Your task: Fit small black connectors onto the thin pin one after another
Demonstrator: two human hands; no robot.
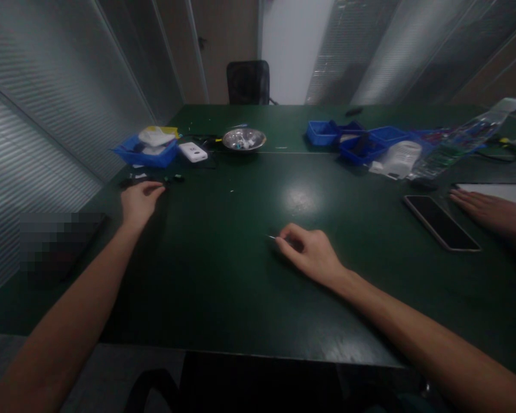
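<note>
My right hand [312,252] rests over the middle of the green table [223,275], thumb and forefinger pinched together. From the pinch a thin, pale, pointed piece [270,236] sticks out to the left; the fingers hide the rest, so its kind does not show. At the left of the table my left hand [141,201] reaches down with fingers bent and fingertips close together. It touches or hovers just over small dark items [131,182] in front of a blue basket [148,155]. What is between those fingertips, if anything, I cannot make out.
Beyond my hands stand a metal bowl [244,139] with small pieces, a white device [193,151] and several blue bins [322,133]. A phone [442,222] lies at right, near another person's hand [490,211]. A plastic bottle [464,140] leans behind it.
</note>
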